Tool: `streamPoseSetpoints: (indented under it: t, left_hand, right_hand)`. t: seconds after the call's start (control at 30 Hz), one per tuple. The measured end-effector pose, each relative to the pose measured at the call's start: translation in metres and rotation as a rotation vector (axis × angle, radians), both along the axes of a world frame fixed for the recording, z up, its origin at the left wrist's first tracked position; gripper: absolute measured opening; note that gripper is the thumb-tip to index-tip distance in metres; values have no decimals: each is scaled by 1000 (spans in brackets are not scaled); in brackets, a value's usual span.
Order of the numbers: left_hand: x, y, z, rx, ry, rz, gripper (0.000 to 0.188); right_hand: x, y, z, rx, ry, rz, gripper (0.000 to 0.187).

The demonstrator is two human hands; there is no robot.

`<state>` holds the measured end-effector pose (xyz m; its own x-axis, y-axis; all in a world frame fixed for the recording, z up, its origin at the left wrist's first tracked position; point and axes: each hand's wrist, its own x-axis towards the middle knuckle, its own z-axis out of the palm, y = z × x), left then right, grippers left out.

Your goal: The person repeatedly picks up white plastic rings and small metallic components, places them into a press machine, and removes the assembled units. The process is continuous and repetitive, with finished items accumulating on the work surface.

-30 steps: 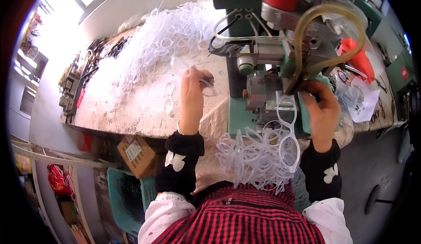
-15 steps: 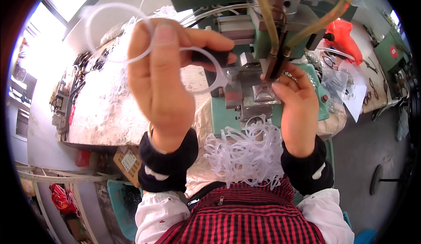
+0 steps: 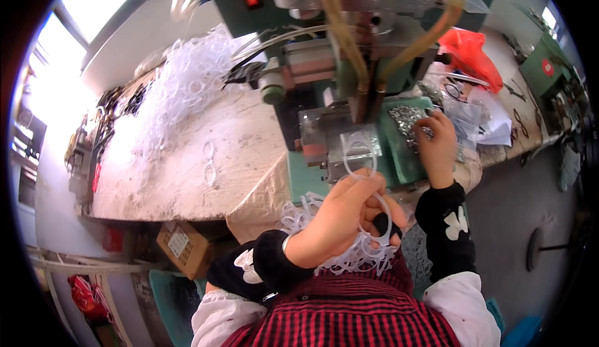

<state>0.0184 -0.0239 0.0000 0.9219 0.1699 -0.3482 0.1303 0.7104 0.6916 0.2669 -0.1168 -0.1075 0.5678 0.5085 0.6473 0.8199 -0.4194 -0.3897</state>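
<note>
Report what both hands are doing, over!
Left hand: holding pale glasses frame. Right hand: at shiny metal bits, green tray. Frame pile: partly hidden behind left hand.

Looks down, wide fisheye, from head height; faces forward over red-black checked apron to green bench press; catches left hand and right hand close, window far off.

One held eyeglass frame, one lone frame, two yellowish hoses, one green tray

Workshop: green metal machine with yellowish flexible hoses, pale wooden workbench, heaped translucent plastic eyeglass frames, small silvery metal parts.
</note>
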Motion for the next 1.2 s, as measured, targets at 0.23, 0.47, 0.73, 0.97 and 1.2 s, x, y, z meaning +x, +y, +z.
streamPoseSetpoints:
  t: [0.23, 0.47, 0.73, 0.97, 1.2]
  left_hand:
    - [-4, -3, -16, -97, -117, 35, 23]
    - [-48, 13, -30, 273, -92, 25, 32]
    - [-20, 135, -120, 1633, 188, 906, 58]
    - [-32, 201, -99, 1445, 177, 573, 59]
    - [-196, 271, -119, 2292, 669, 48, 52]
  right_hand:
    - [14, -16, -9, 109, 429, 87, 18]
    - [-5, -28, -8, 244, 567, 135, 18]
    - [-28, -1, -3, 299, 626, 205, 20]
    - [-27, 2, -3, 355, 703, 227, 19]
    - [-38, -70, -10, 271, 473, 4, 16]
